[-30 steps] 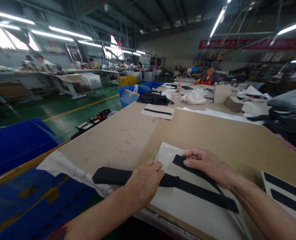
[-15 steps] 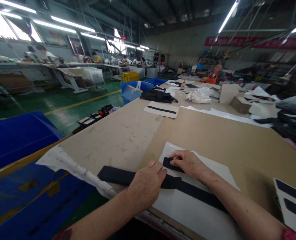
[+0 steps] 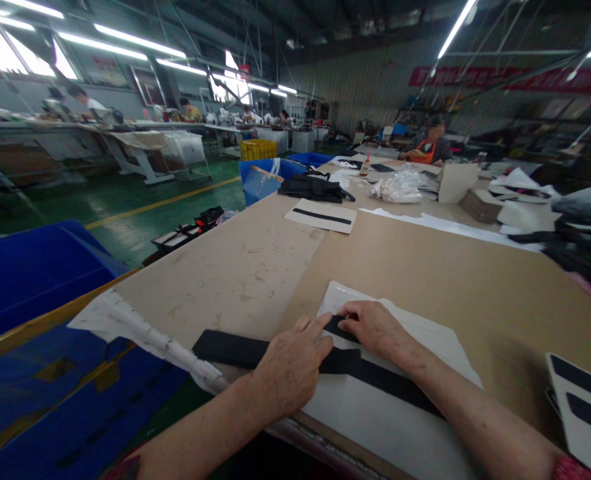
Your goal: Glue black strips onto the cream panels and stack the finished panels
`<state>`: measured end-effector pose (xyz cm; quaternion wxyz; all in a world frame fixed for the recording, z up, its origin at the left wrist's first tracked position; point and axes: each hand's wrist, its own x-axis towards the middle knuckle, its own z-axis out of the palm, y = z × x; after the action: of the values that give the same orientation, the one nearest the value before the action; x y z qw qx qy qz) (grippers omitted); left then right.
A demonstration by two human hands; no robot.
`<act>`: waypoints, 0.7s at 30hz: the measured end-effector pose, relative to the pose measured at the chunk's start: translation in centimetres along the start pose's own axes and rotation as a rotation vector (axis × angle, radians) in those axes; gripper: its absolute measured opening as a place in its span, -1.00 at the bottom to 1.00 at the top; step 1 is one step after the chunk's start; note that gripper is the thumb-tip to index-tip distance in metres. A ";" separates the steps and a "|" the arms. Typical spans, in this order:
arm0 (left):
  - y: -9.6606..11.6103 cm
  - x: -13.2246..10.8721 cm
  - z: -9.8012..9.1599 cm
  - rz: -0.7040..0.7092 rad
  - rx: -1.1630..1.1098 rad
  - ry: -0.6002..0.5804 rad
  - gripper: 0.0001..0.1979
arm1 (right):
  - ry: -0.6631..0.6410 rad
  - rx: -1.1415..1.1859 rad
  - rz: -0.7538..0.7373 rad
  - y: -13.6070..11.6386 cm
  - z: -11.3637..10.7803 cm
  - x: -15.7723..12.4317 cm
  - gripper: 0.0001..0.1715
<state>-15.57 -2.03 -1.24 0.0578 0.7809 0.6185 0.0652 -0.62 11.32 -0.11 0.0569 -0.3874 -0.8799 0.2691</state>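
A short black strip [image 3: 338, 325] lies across the top of a stack of off-white sheets [image 3: 425, 325] at the table's near edge. My right hand [image 3: 375, 328] has its thumb and fingers closed at this strip, pressing it to the sheet. My left hand [image 3: 295, 360] reaches with its index finger stretched to the strip's left end, thumb apart. Beneath the left hand a long black strip [image 3: 230, 348] runs out to the left over the table. Another black strip [image 3: 400, 385] crosses the lower part of the sheets, partly hidden by my right forearm.
An off-white panel with one black stripe [image 3: 320, 215] lies farther up the table. Panels with black stripes [image 3: 585, 407] sit at the right edge. Beyond are black straps [image 3: 315, 188], clear plastic bags [image 3: 398, 187] and a seated person [image 3: 428, 143]. Blue bins [image 3: 40, 267] stand left.
My left index finger has stretched forward to the end of the short strip. My right hand has stayed nearly in place on it. The view has shifted slightly.
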 end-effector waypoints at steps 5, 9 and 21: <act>0.1 0.4 -0.3 0.052 0.074 -0.033 -0.69 | 0.034 -0.039 -0.028 -0.3 0.0 0.0 -0.78; 0.1 0.4 -0.4 0.053 0.105 -0.052 -0.61 | 0.009 0.022 0.007 1.4 -1.8 -1.4 -0.54; -0.4 0.4 0.1 0.035 0.118 -0.070 -0.42 | 0.138 0.397 0.349 11.2 -5.5 -14.1 -0.78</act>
<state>-15.81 -1.54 -1.39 0.0321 0.7956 0.6050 0.0020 18.18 9.89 0.29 0.1444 -0.5317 -0.7240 0.4150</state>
